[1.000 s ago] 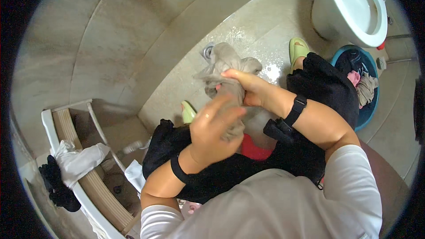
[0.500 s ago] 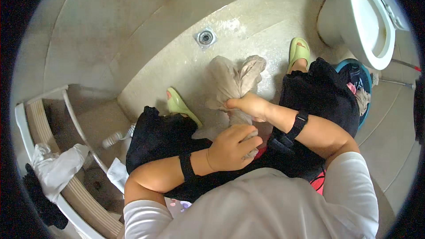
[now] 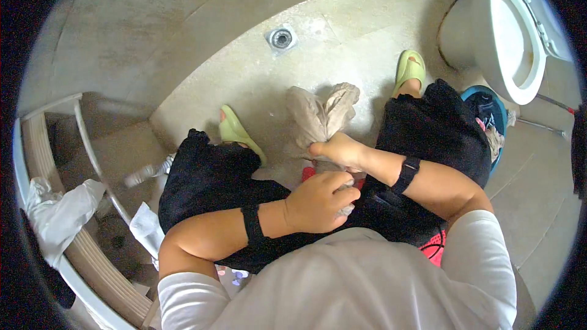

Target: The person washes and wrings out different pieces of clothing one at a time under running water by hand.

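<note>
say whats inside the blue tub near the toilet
Dark cloth, pink cloth and beige cloth show inside the blue tub. The black trousers hide its left part; anything beneath the top pieces can't be seen.

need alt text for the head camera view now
A person's left hand and right hand grip a bunched beige cloth between green slippers. A floor drain lies ahead; a toilet and a blue tub of clothes stand at right.
</note>
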A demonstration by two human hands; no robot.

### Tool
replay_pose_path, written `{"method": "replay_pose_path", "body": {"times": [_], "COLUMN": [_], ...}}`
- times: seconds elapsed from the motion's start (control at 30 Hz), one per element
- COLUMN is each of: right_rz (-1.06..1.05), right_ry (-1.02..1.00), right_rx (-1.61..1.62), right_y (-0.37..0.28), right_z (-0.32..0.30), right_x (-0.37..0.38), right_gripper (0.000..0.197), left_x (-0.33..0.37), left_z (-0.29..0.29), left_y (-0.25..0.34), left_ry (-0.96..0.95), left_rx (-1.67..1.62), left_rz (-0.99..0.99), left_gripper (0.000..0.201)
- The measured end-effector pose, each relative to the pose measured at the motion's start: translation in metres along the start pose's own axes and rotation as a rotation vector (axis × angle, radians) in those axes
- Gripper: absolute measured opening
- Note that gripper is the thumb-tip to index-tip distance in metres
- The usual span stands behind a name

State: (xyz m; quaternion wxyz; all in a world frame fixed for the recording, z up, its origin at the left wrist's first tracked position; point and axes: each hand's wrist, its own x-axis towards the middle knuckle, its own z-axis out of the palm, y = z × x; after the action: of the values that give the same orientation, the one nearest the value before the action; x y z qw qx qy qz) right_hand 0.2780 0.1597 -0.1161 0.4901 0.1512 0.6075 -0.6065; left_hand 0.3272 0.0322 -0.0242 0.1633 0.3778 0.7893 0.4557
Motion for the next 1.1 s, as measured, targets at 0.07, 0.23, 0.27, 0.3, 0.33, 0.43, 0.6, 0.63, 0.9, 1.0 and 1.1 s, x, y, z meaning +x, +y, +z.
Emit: {"method": "replay_pose_path", "body": {"times": [0.07, 0.23, 0.27, 0.3, 0.33, 0.43, 0.6, 0.63, 0.9, 1.0, 1.1], "right_rz": [0.025, 0.019, 0.057, 0.095, 0.095, -0.007, -0.046, -0.046, 0.035, -0.103, -0.095], "right_ry": [0.02, 0.004, -0.01, -0.024, -0.02, 0.028, 0.005, 0.004, -0.038, -0.073, -0.054], "right_rx": [-0.036, 0.003, -0.007, -0.017, -0.018, 0.01, 0.038, 0.036, 0.22, 0.246, 0.046], "right_y": [0.008, -0.005, -0.003, -0.001, 0.002, 0.003, -0.005, -0.004, -0.011, -0.015, -0.067], "right_z": [0.001, 0.002, -0.001, -0.002, -0.003, -0.001, 0.0, -0.002, -0.005, -0.014, -0.008], "right_x": [0.009, 0.001, 0.003, 0.005, 0.007, 0.008, 0.002, 0.002, 0.001, 0.011, -0.014], "right_gripper": [0.045, 0.044, 0.044, 0.045, 0.045, 0.046, 0.045, 0.045, 0.042, 0.042, 0.042], "left_x": [-0.001, -0.002, -0.001, -0.001, 0.0, 0.001, 0.002, 0.003, 0.019, 0.039, 0.031], "left_z": [-0.003, -0.006, -0.005, -0.005, -0.005, -0.008, -0.005, -0.004, -0.034, -0.064, -0.081], "left_y": [0.002, -0.001, -0.002, -0.002, -0.003, -0.003, -0.007, -0.006, -0.008, -0.031, -0.045], "left_ry": [-0.024, -0.022, -0.021, -0.019, -0.017, -0.012, -0.021, -0.021, -0.022, 0.03, 0.19], "left_rx": [-0.007, 0.029, 0.028, 0.023, 0.019, 0.031, 0.023, 0.023, -0.064, -0.237, -0.924], "left_rz": [-0.013, 0.019, 0.023, 0.023, 0.023, 0.018, 0.056, 0.062, 0.005, 0.069, -0.118], "left_gripper": [0.046, 0.046, 0.046, 0.046, 0.046, 0.045, 0.043, 0.042, 0.037, 0.026, 0.025]}}
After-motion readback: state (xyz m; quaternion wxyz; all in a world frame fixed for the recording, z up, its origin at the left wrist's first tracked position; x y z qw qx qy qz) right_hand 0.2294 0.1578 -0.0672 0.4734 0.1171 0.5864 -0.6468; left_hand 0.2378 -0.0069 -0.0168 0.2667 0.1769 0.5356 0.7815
